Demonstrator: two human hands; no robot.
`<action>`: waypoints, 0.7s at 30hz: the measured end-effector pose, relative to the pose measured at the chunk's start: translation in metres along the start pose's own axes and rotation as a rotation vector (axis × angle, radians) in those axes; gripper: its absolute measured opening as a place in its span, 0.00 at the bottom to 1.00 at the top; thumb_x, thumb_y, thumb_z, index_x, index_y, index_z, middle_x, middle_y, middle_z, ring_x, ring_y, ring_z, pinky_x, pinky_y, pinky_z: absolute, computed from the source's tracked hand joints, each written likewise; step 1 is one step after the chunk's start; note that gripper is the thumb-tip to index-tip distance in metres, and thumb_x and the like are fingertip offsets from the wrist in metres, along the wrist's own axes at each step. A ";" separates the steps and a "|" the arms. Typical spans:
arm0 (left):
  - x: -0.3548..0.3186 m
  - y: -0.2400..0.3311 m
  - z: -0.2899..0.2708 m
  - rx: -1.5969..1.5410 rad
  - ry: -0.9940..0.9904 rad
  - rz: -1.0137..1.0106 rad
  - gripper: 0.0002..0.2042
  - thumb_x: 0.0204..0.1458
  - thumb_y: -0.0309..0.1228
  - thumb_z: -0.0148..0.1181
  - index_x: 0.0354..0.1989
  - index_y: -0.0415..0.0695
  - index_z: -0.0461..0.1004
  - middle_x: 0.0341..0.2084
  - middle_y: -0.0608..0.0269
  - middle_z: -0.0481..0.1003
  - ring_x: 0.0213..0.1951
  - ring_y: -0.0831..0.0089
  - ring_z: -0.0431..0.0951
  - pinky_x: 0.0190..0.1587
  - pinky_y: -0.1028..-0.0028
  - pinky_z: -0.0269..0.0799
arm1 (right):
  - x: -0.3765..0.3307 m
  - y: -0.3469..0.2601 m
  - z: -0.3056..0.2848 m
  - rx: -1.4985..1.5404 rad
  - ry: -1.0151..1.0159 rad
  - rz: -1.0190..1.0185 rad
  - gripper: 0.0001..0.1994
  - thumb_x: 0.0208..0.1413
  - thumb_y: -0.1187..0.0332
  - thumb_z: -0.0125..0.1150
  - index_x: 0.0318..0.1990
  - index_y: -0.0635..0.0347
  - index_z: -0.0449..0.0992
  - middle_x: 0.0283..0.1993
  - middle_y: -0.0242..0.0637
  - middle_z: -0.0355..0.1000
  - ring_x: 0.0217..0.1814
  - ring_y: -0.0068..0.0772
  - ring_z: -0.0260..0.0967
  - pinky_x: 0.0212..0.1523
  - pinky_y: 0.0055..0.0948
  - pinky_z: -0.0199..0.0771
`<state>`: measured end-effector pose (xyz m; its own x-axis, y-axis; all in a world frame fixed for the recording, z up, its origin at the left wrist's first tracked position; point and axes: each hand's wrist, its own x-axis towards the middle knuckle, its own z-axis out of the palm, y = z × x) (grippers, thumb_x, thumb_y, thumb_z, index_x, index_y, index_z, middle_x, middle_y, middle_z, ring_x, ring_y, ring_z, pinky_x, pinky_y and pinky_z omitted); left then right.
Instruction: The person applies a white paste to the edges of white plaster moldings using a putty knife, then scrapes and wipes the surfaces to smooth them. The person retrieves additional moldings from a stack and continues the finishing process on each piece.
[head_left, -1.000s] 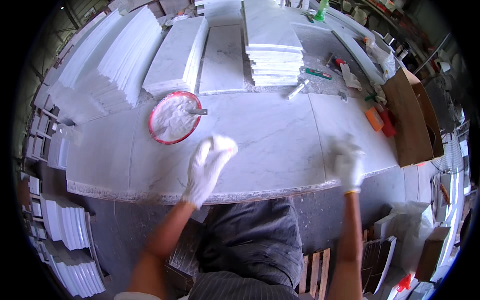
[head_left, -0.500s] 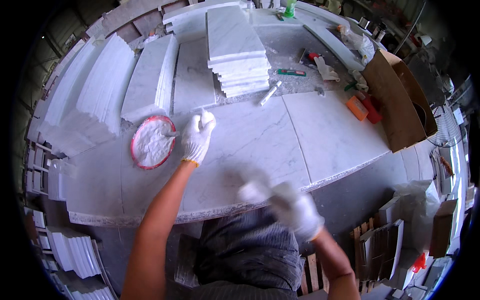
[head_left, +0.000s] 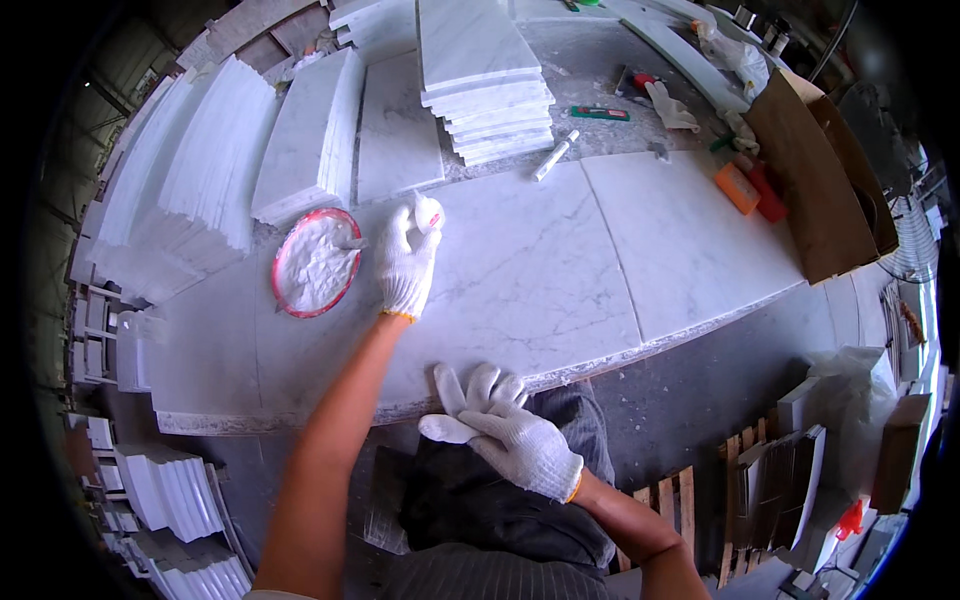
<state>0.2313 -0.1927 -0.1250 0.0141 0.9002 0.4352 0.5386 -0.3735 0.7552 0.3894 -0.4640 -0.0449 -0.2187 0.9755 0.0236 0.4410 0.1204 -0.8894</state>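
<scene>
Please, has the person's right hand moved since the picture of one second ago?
Yes, leftward: the right hand was right of the right-hand marble seam one second ago; now it is left of it.

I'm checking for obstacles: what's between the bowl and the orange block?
Head view: the left hand beside the bowl, then white slabs up to the orange block.

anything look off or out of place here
Somewhat: the middle stack of grey-veined white marble slabs looks uneven, its front edges staggered. A loose white fabric glove lies toward the back right, though the left hand and right hand are both gloved.
</scene>
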 end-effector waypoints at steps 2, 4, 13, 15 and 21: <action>-0.009 -0.001 -0.007 0.193 -0.006 0.116 0.28 0.47 0.34 0.71 0.57 0.42 0.70 0.45 0.54 0.78 0.49 0.57 0.77 0.55 0.60 0.69 | -0.001 -0.008 -0.007 0.070 0.078 0.012 0.17 0.55 0.71 0.64 0.53 0.56 0.77 0.40 0.49 0.72 0.42 0.48 0.75 0.42 0.39 0.75; -0.016 -0.004 -0.015 0.236 0.045 0.145 0.30 0.46 0.34 0.71 0.58 0.42 0.68 0.46 0.53 0.77 0.50 0.56 0.76 0.56 0.60 0.68 | -0.002 -0.013 -0.028 0.105 0.174 0.083 0.18 0.54 0.72 0.64 0.54 0.58 0.77 0.42 0.51 0.72 0.44 0.48 0.75 0.45 0.36 0.74; -0.093 0.106 -0.057 -0.134 -0.260 0.090 0.34 0.52 0.35 0.69 0.64 0.34 0.60 0.60 0.44 0.67 0.63 0.54 0.66 0.66 0.60 0.60 | -0.009 0.015 -0.046 0.071 0.441 0.136 0.21 0.55 0.72 0.62 0.57 0.65 0.73 0.44 0.45 0.74 0.45 0.37 0.74 0.47 0.31 0.72; -0.124 0.128 -0.080 -0.250 -0.512 0.220 0.40 0.51 0.44 0.69 0.65 0.31 0.58 0.63 0.40 0.62 0.66 0.52 0.63 0.67 0.59 0.57 | -0.003 0.013 -0.034 0.154 0.431 0.177 0.20 0.57 0.71 0.61 0.57 0.67 0.73 0.44 0.45 0.74 0.46 0.35 0.73 0.48 0.30 0.72; -0.145 0.147 -0.076 -0.386 -0.670 -0.058 0.25 0.51 0.27 0.66 0.59 0.41 0.69 0.57 0.50 0.70 0.58 0.55 0.72 0.59 0.63 0.69 | -0.010 0.005 -0.036 0.687 0.130 0.263 0.23 0.65 0.66 0.54 0.64 0.68 0.65 0.54 0.43 0.72 0.56 0.29 0.66 0.59 0.29 0.65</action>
<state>0.2444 -0.3951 -0.0395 0.5673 0.8183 0.0928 0.2246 -0.2621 0.9385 0.4247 -0.4665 -0.0334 -0.0573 0.9753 -0.2132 -0.1883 -0.2202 -0.9571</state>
